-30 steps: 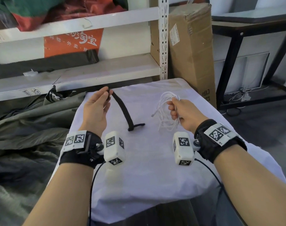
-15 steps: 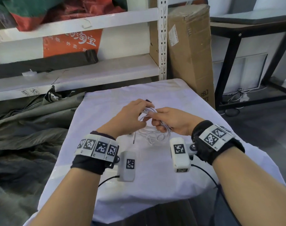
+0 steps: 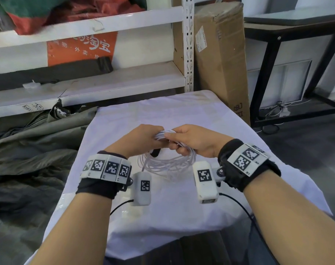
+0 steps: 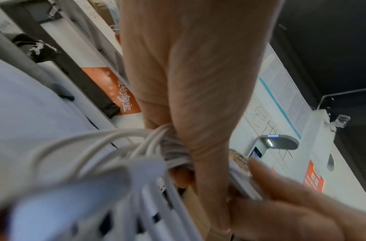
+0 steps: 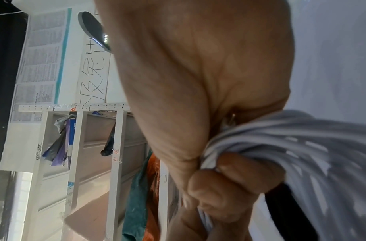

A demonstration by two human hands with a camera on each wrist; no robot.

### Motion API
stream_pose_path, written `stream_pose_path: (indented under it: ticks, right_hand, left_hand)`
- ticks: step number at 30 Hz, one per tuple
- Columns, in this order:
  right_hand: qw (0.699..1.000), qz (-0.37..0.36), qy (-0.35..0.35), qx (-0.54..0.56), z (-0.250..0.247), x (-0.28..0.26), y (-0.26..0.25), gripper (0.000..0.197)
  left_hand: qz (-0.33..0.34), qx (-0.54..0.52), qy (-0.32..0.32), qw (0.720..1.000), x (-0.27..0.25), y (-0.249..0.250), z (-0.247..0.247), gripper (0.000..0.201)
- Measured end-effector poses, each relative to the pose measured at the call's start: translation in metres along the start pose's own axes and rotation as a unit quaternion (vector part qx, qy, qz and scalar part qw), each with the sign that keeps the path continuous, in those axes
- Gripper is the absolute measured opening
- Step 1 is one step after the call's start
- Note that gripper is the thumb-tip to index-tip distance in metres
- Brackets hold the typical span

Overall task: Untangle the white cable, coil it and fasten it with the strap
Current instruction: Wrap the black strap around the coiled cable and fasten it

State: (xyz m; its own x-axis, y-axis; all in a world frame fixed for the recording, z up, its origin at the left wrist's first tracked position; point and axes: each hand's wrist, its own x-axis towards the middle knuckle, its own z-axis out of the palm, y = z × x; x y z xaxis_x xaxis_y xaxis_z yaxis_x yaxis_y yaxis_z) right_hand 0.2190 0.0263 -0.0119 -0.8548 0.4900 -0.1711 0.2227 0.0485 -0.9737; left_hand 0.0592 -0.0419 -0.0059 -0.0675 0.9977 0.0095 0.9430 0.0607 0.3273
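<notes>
Both hands — left hand [image 3: 143, 138], right hand [image 3: 193, 140] — grip the smooth, looped white cable [image 3: 168, 163].

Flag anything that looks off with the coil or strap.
The cable is coiled, loops uneven but gathered, held by both hands. The strap dangles beneath, not yet visibly fastened. Nothing looks damaged.

Both hands [image 3: 143, 139] [image 3: 193, 142] curled, touching

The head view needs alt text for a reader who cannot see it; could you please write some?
Two hands meet above a white-clothed table: the left hand and right hand both grip a coiled white cable, whose loops hang down. A bit of black strap shows beneath the left hand.
</notes>
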Motion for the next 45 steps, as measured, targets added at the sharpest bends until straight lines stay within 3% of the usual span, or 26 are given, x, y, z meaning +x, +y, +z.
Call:
stream_pose_path:
  ticks: [4,8,12,19,25,36,41,45]
  right_hand:
    - [0.999,-0.013,0.040,0.001,-0.004,0.001,0.001,0.016]
    - [0.997,-0.055,0.044,-0.029,-0.008,-0.002,0.001,0.019]
    - [0.994,-0.084,0.056,-0.047,-0.012,-0.003,-0.001,0.027]
    - [0.990,-0.108,0.034,0.079,-0.014,0.001,0.003,0.029]
    - [0.987,-0.089,0.012,0.134,-0.012,0.005,0.000,0.034]
    - [0.990,-0.051,0.106,0.073,-0.009,0.006,0.002,0.030]
    - [0.984,-0.028,0.160,0.075,-0.010,0.006,0.006,0.039]
    - [0.982,-0.024,0.176,0.067,-0.007,0.009,0.007,0.041]
  left_hand:
    - [-0.036,-0.088,-0.035,0.995,-0.006,-0.003,-0.005,0.032]
    - [-0.031,-0.232,-0.068,0.970,-0.014,-0.004,-0.010,0.031]
    - [-0.005,-0.294,-0.043,0.955,-0.017,0.000,-0.014,0.027]
    - [-0.001,-0.331,0.023,0.943,-0.012,-0.008,-0.008,0.043]
    - [-0.003,-0.356,0.024,0.934,-0.010,-0.008,-0.006,0.036]
    - [-0.052,-0.306,0.051,0.949,-0.005,-0.006,-0.002,0.040]
    - [-0.092,-0.385,0.226,0.890,0.002,-0.015,-0.012,0.027]
    - [-0.018,-0.496,0.158,0.854,-0.003,0.004,-0.020,0.027]
